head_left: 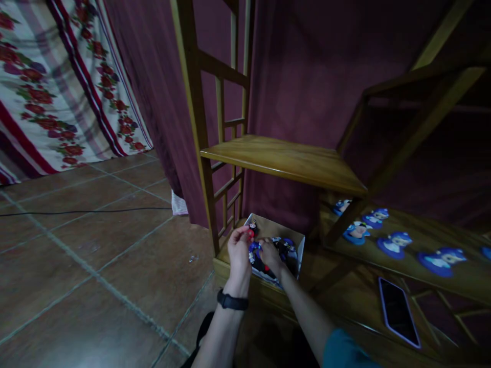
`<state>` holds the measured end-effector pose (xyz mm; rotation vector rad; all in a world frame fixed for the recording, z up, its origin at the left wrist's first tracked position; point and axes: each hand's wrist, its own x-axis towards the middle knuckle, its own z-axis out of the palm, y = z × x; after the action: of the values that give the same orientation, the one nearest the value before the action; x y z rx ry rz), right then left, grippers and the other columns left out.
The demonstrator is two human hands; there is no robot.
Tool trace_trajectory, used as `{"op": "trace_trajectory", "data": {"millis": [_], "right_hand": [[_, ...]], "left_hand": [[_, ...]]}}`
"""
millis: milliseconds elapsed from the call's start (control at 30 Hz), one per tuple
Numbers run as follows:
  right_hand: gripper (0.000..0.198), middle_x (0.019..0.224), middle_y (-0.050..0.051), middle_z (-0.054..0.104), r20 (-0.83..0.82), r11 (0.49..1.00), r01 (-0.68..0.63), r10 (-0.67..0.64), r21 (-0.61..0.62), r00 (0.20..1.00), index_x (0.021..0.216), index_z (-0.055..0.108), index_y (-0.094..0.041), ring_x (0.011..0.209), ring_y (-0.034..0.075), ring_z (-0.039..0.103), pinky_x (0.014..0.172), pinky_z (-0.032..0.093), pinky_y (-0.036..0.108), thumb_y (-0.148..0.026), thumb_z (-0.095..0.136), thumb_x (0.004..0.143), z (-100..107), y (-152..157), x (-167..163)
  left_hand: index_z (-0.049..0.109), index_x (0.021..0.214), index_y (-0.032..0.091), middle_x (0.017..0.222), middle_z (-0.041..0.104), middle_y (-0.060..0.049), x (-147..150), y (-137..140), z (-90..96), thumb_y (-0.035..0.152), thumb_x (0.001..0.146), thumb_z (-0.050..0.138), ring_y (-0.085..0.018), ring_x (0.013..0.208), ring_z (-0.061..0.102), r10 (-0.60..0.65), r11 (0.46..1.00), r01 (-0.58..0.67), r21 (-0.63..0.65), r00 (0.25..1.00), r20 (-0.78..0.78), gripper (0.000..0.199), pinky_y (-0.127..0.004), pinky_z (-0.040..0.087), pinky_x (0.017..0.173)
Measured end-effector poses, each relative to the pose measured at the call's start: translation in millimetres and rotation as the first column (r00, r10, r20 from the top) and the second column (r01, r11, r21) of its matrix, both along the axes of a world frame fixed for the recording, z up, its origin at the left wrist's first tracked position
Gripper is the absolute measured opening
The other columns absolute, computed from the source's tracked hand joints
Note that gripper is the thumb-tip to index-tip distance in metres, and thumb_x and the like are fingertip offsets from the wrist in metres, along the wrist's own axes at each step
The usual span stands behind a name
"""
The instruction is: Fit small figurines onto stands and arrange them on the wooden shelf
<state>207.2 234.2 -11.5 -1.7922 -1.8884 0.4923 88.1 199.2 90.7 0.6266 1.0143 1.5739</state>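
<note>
My left hand (239,250), with a dark band on its wrist, pinches a small red and black figurine (251,232) at the left side of an open cardboard box (272,225). Inside the box lies a jumble of small figurines (287,249) in blue, purple, black and red. My right hand (270,255) reaches down among them, palm downward with fingers curled. Whatever its fingertips grip is hidden by the hand and the figurines. The two hands are close together, apart from each other.
The box sits on the lowest board of a wooden shelf unit, under a higher shelf (284,158). Several blue figurines (395,244) stand on a board to the right. A phone (399,311) lies below them. A thin cable (88,211) crosses the tiled floor.
</note>
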Motion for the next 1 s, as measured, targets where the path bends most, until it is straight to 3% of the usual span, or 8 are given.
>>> {"op": "trace_trajectory", "data": {"millis": [133, 233, 333, 400, 567, 700, 800, 1000], "right_hand": [[0.026, 0.099, 0.007, 0.064, -0.307, 0.993, 0.111, -0.119, -0.044, 0.944, 0.093, 0.064, -0.019, 0.096, 0.019, 0.058, 0.087, 0.043, 0.031, -0.011, 0.050, 0.073, -2.6, 0.5, 17.3], [0.022, 0.089, 0.002, 0.065, -0.696, 0.963, 0.216, -0.267, -0.163, 0.666, 0.092, 0.063, -0.021, 0.080, 0.017, 0.061, 0.071, 0.050, 0.030, -0.027, 0.058, 0.071, 6.3, -12.1, 29.3], [0.033, 0.085, 0.002, 0.066, -0.881, 0.944, 0.172, -0.324, -0.280, 0.344, 0.094, 0.064, -0.021, 0.067, 0.015, 0.061, 0.060, 0.050, 0.027, -0.038, 0.066, 0.066, 19.4, -34.7, 33.7], [0.037, 0.080, 0.002, 0.065, -0.903, 0.945, 0.135, -0.326, -0.299, 0.281, 0.094, 0.064, -0.020, 0.061, 0.014, 0.060, 0.052, 0.047, 0.024, -0.042, 0.068, 0.064, 27.6, -49.0, 33.8], [0.037, 0.062, -0.003, 0.060, -0.834, 0.970, 0.157, -0.238, -0.183, 0.497, 0.095, 0.064, -0.020, 0.050, 0.011, 0.053, 0.043, 0.041, 0.021, -0.043, 0.067, 0.066, 41.5, -58.0, 32.5], [0.030, 0.086, 0.001, 0.066, -0.804, 0.988, 0.151, -0.091, -0.002, 0.588, 0.097, 0.062, -0.022, 0.074, 0.016, 0.061, 0.065, 0.051, 0.027, -0.036, 0.063, 0.070, 43.4, -47.5, 28.2], [0.029, 0.095, 0.003, 0.067, -0.722, 0.990, 0.113, -0.015, 0.088, 0.691, 0.102, 0.061, -0.023, 0.085, 0.018, 0.063, 0.078, 0.050, 0.031, -0.029, 0.058, 0.074, 39.4, -44.2, 22.3], [0.037, 0.116, 0.003, 0.062, -0.640, 0.975, 0.056, 0.096, 0.213, 0.763, 0.113, 0.059, -0.026, 0.106, 0.018, 0.057, 0.095, 0.044, 0.034, -0.019, 0.047, 0.078, 40.9, -49.0, 12.2]], "left_hand": [[0.060, 0.078, 0.013, 0.068, 0.063, -0.001, -9.0, 13.8, -25.2, 0.005, 0.065, 0.059, -0.007, 0.053, 0.057, 0.025, 0.966, 0.007, -0.258, 0.992, 0.123, 0.015, -0.017, 0.042, 0.051], [0.059, 0.080, 0.013, 0.069, 0.064, -0.003, -16.0, 22.3, -26.2, 0.002, 0.070, 0.053, -0.007, 0.055, 0.059, -0.043, 0.923, 0.136, -0.359, 0.966, 0.255, 0.016, -0.016, 0.044, 0.050], [0.058, 0.082, 0.013, 0.070, 0.064, -0.005, -17.2, 31.3, -19.9, 0.002, 0.073, 0.052, -0.008, 0.057, 0.061, -0.138, 0.878, 0.282, -0.388, 0.923, 0.359, 0.016, -0.016, 0.045, 0.049], [0.058, 0.082, 0.013, 0.069, 0.063, -0.004, -16.5, 35.6, -17.7, 0.002, 0.074, 0.051, -0.009, 0.055, 0.060, -0.158, 0.849, 0.329, -0.413, 0.905, 0.395, 0.016, -0.016, 0.045, 0.048], [0.058, 0.084, 0.015, 0.071, 0.063, -0.003, -9.9, 35.4, -21.4, 0.004, 0.075, 0.049, -0.008, 0.058, 0.060, -0.226, 0.824, 0.376, -0.423, 0.904, 0.363, 0.017, -0.017, 0.046, 0.052], [0.061, 0.087, 0.016, 0.073, 0.064, -0.004, -0.1, 25.8, -25.1, 0.012, 0.075, 0.056, -0.010, 0.061, 0.060, -0.384, 0.736, 0.462, -0.495, 0.887, 0.256, 0.014, -0.022, 0.048, 0.059], [0.061, 0.086, 0.016, 0.073, 0.064, -0.004, 5.1, 18.8, -25.8, 0.020, 0.074, 0.060, -0.012, 0.063, 0.060, -0.478, 0.687, 0.525, -0.501, 0.847, 0.232, 0.013, -0.025, 0.048, 0.063], [0.060, 0.086, 0.016, 0.075, 0.066, -0.003, 9.3, 17.6, -28.0, 0.008, 0.072, 0.062, -0.009, 0.061, 0.060, -0.429, 0.787, 0.491, -0.374, 0.871, 0.240, 0.016, -0.025, 0.050, 0.067]]}}
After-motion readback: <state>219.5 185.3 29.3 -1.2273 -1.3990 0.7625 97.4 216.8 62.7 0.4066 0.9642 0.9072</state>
